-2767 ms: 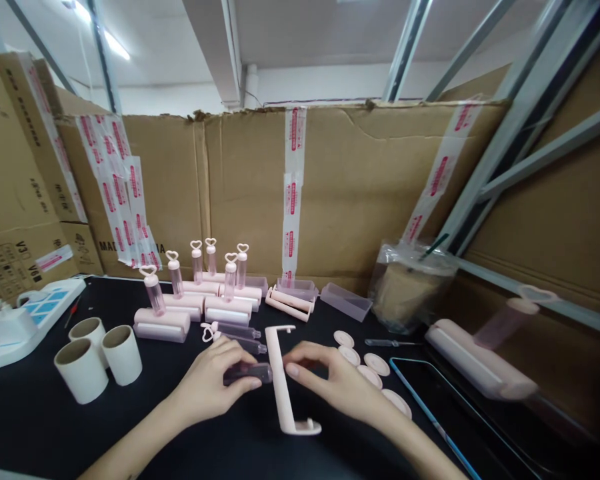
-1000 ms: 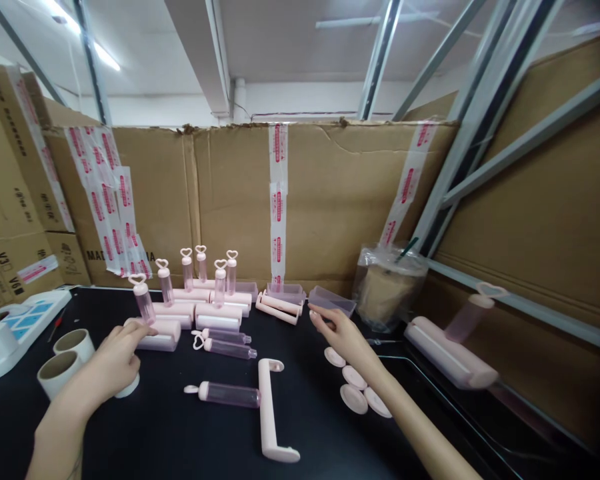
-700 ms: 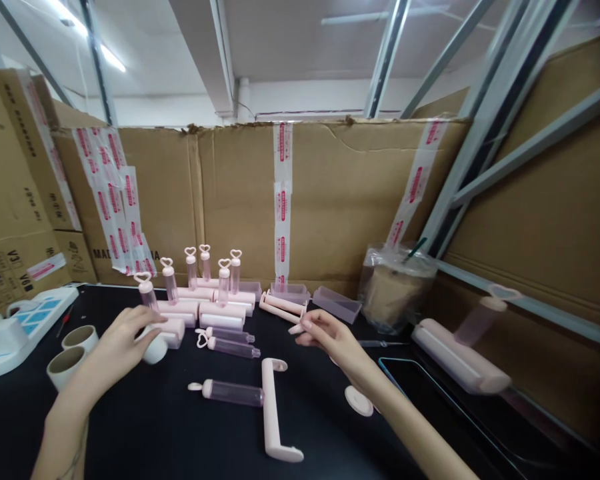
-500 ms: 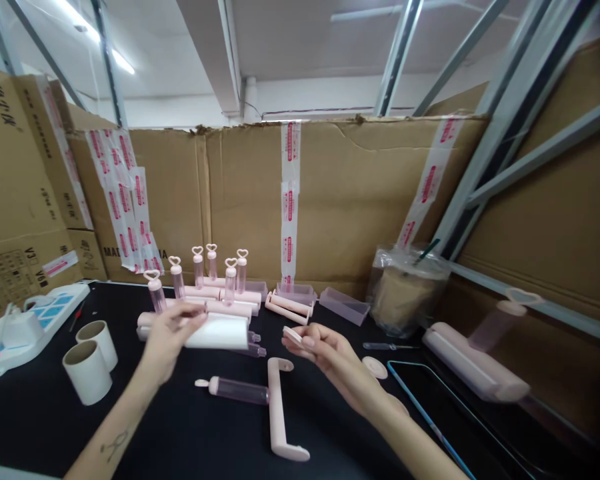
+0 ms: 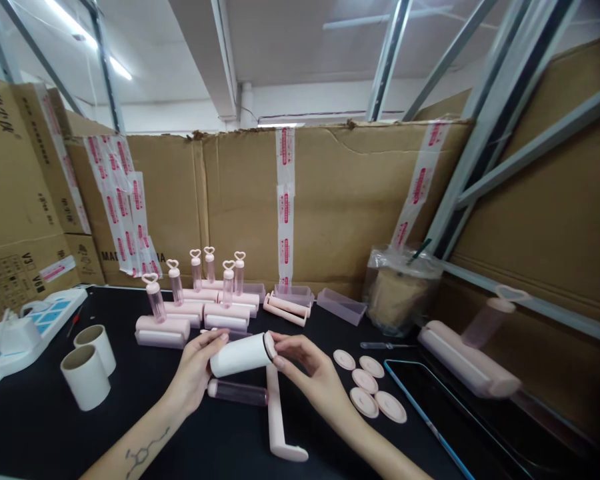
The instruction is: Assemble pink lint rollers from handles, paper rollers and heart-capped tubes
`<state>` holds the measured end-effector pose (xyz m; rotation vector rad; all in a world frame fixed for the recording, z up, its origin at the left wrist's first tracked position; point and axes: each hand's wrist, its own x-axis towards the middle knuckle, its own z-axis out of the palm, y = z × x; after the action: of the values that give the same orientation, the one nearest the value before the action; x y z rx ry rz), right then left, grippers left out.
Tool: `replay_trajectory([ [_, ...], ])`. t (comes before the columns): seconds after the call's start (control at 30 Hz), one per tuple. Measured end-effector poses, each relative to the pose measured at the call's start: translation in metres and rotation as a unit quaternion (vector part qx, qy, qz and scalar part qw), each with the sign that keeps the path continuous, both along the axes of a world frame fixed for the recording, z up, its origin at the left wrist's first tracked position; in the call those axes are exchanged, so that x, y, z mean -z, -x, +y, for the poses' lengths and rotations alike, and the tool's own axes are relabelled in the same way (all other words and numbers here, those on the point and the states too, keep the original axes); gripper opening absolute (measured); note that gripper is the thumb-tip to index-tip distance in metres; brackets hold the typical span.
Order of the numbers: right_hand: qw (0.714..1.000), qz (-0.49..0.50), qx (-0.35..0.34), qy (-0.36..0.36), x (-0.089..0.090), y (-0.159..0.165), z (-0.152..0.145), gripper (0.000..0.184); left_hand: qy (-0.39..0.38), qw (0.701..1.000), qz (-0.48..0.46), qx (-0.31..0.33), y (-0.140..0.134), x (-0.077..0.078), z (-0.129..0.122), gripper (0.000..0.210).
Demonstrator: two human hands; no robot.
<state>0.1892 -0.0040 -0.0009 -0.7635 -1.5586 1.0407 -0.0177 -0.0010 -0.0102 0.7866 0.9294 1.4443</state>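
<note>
Left hand (image 5: pixel 196 365): my fingers grip the left end of the white roll (image 5: pixel 237 355), likely leaving its right end free.
Right hand (image 5: pixel 307 368): my fingers pinch a pink disc (image 5: pixel 270 346) there.
White roll: above the desk (image 5: pixel 205 457) — purple handle (image 5: pixel 240 393) beneath.
Loose discs (image 5: pixel 365 381): right, seemingly for easy reach.

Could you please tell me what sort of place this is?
Probably a workshop or warehouse work corner: similar pink rollers grouped together, loose discs, and a taped cardboard wall.
</note>
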Motion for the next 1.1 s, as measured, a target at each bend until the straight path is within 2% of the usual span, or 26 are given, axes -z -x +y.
replay_trajectory([
  [0.17, 0.997, -0.063, 0.017, -0.048, 0.002, -0.005, 0.0, 0.016, 0.002, 1.0, 0.003, -0.004, 0.001, 0.0, -0.001, 0.038],
  [0.27, 0.997, -0.054, 0.014, -0.048, 0.003, -0.006, -0.001, 0.016, 0.003, 1.0, 0.008, -0.001, -0.001, 0.0, -0.002, 0.038],
  [0.43, 0.999, -0.009, -0.003, -0.043, 0.008, 0.003, -0.004, 0.034, 0.005, 1.0, 0.016, 0.017, -0.007, -0.002, -0.007, 0.039],
  [0.53, 0.997, 0.08, 0.001, -0.001, 0.009, 0.011, -0.004, 0.026, 0.014, 0.998, 0.021, 0.061, -0.011, -0.006, -0.013, 0.04],
  [0.63, 0.991, 0.123, 0.017, 0.055, 0.004, 0.014, -0.004, 0.024, 0.031, 0.994, 0.023, 0.099, -0.012, -0.012, -0.019, 0.039],
  [0.7, 0.986, 0.132, -0.014, 0.099, -0.003, 0.012, -0.005, 0.024, 0.035, 0.989, 0.033, 0.137, -0.012, -0.018, -0.024, 0.04],
  [0.8, 0.972, 0.134, -0.108, 0.162, -0.01, 0.008, -0.008, 0.021, 0.013, 0.98, 0.042, 0.194, -0.008, -0.025, -0.029, 0.047],
  [0.87, 0.971, 0.104, -0.131, 0.172, -0.01, 0.01, -0.011, 0.021, 0.002, 0.975, 0.038, 0.219, -0.007, -0.027, -0.032, 0.052],
  [0.97, 0.986, 0.007, -0.109, 0.125, -0.004, 0.014, -0.009, 0.024, 0.004, 0.969, 0.052, 0.242, -0.009, -0.025, -0.033, 0.049],
  [1.03, 0.992, -0.06, -0.09, 0.065, -0.003, 0.01, -0.003, 0.029, 0.004, 0.967, 0.064, 0.248, -0.01, -0.021, -0.031, 0.044],
  [1.1, 0.988, -0.149, -0.042, -0.011, -0.007, -0.007, 0.009, 0.035, 0.01, 0.97, 0.051, 0.235, -0.01, -0.019, -0.028, 0.04],
])
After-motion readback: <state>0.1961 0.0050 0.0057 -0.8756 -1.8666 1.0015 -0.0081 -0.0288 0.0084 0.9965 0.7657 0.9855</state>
